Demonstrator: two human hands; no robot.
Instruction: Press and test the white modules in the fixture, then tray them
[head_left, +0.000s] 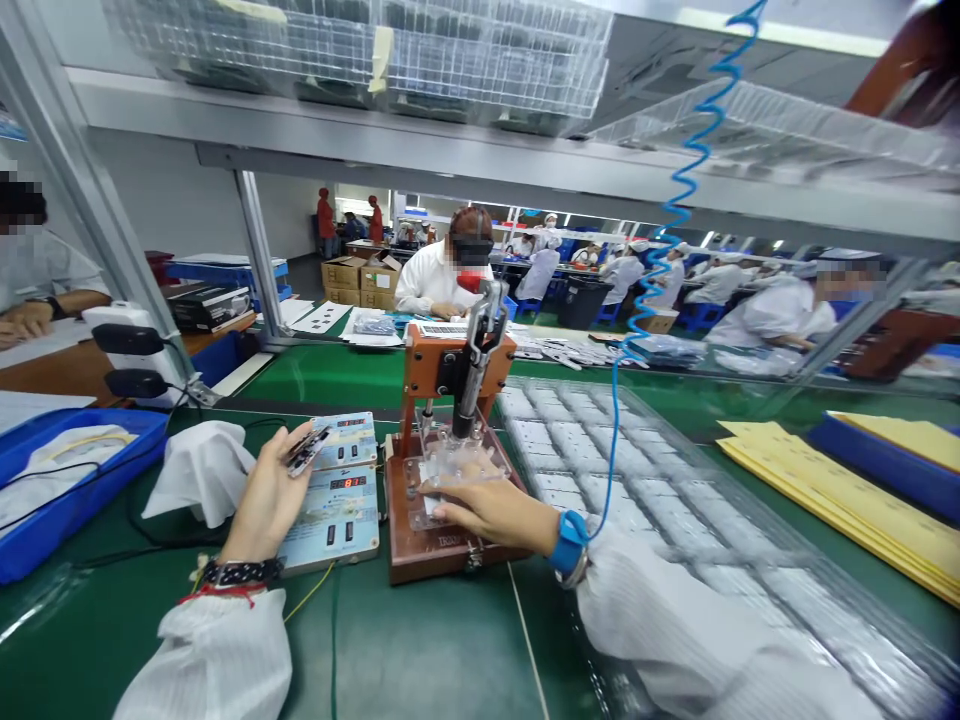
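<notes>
orange-and-brown press (427, 372) mid-frame, presumably for easy reach from either side. left hand (271, 490), left of centre: fingers closed on a small board (306, 452), perhaps raised to keep it off the surface (420, 650). board thin, dark with silvery patches; detail too small. right hand (487, 508): fingers at the clear plate (417, 472), likely steadying it; whether clamped, cannot tell.

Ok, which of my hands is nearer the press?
Right. Your right hand is over the base of the press; your left hand, holding a small part, is apart from it, to the left.
</notes>
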